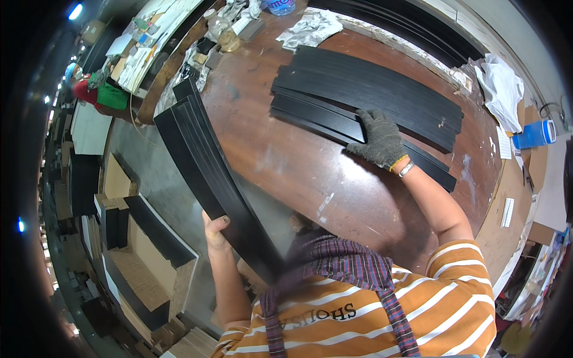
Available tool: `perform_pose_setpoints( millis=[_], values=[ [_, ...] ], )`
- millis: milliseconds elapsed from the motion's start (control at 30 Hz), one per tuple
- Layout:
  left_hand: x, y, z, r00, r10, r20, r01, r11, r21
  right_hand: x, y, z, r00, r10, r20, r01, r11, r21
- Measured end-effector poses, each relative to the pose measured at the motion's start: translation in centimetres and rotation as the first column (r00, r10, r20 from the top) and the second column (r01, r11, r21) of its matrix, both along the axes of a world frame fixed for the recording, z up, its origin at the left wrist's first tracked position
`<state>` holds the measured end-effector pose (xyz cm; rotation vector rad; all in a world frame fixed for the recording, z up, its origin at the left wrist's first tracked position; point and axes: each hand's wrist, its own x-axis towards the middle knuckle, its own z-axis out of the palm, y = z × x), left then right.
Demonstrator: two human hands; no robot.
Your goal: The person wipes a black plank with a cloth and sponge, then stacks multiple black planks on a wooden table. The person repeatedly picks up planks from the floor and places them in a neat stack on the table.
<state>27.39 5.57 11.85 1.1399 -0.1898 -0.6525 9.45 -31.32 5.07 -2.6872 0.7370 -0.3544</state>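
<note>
My bare left hand (216, 231) is closed on a stack of long black boards (200, 161), held tilted beside the table's left edge. The thumb lies against the stack's side; the other fingers are mostly hidden behind it. My right hand (382, 142), in a dark grey knit glove with a yellow cuff, grips across a narrow black strip (316, 117) on the table. Its thumb is at the strip's near edge and its fingers reach over the top. Just beyond lies a pile of wider black boards (370, 83), close against the strips.
The brown table (280, 152) has white cloth (310, 28) and a clear jug (224, 33) at its far side. A blue container (534, 135) and white bag (500, 89) are at right. Open cardboard boxes (146, 256) stand lower left. A person in green (110, 95) is far left.
</note>
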Motion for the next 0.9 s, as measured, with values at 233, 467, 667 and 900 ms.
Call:
perform_pose_setpoints(
  millis=[233, 467, 667, 900],
  values=[
    [0.1, 2.0, -0.1, 0.997, 0.075, -0.003, -0.074, 0.995, 0.073, -0.4, -0.9, -0.1, 1.0, -0.013, -0.006, 0.013, 0.998, 0.055],
    [-0.5, 3.1, -0.4, 0.988, 0.154, 0.03, -0.156, 0.983, 0.095, -2.0, 1.7, 3.3, 0.993, 0.055, 0.105, -0.049, 0.997, -0.066],
    [-0.7, 3.1, -0.4, 0.995, 0.094, 0.024, -0.096, 0.993, 0.069, -0.7, 7.4, 0.5, 0.996, 0.087, -0.036, -0.091, 0.988, -0.125],
    [-1.6, 2.9, -0.8, 0.999, 0.029, 0.018, -0.03, 0.999, 0.038, 1.0, 5.8, -2.0, 1.0, -0.017, 0.013, 0.02, 0.972, -0.233]
  ],
)
